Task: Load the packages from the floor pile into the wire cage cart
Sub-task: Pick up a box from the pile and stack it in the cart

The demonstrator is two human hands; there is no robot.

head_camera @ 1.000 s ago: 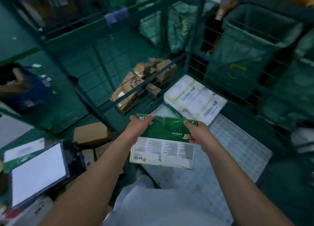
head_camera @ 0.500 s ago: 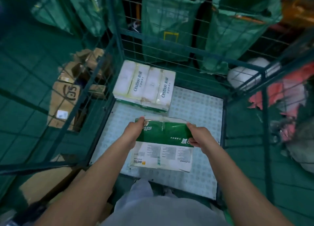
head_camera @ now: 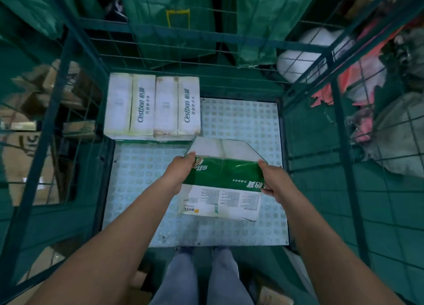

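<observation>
Left hand (head_camera: 177, 175): grips the left end of the green-and-white package (head_camera: 223, 180), fingers curled around its edge, thumb on top.
Right hand (head_camera: 274, 182): clamped on the right end, fingers wrapped underneath.
Package: at frame centre, held over the pale studded floor (head_camera: 241, 125) of the wire cage cart (head_camera: 339, 112).
Already loaded: white packages (head_camera: 152, 105) lie flat in the cart's upper-left corner, just beyond the held one.
Outside the cage: cardboard boxes (head_camera: 27, 148) at left, green sacks (head_camera: 174, 17) at top.
</observation>
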